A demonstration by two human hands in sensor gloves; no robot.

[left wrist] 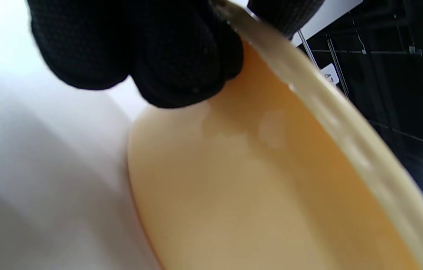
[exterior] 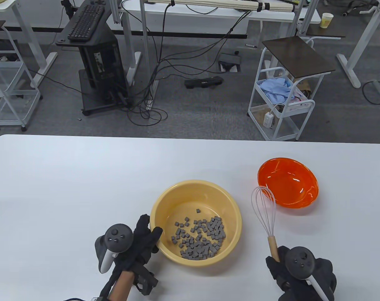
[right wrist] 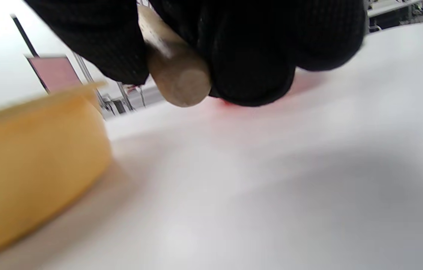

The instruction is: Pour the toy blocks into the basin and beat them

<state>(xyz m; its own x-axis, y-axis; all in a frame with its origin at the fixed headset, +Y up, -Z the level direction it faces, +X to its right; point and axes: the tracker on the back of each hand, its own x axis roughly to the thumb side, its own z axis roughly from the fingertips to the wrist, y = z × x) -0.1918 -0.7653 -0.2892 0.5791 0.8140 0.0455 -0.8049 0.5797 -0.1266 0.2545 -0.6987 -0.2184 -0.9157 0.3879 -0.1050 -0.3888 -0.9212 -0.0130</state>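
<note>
The left hand [exterior: 139, 241] grips the rim of the yellow basin [exterior: 164, 200], fingers outside, thumb over the edge. Grey blocks [exterior: 200, 238] lie heaped inside. To the right, the right hand [exterior: 298, 272] clasps a whisk [exterior: 265, 210] by its wooden handle, wires overlapping the orange bowl [exterior: 288, 182].

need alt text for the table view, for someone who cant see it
On a white table, a yellow basin holds a pile of small grey toy blocks; the left hand grips its near-left rim. The right hand holds a whisk by its wooden handle, wire head pointing away, beside an empty orange bowl.
</note>
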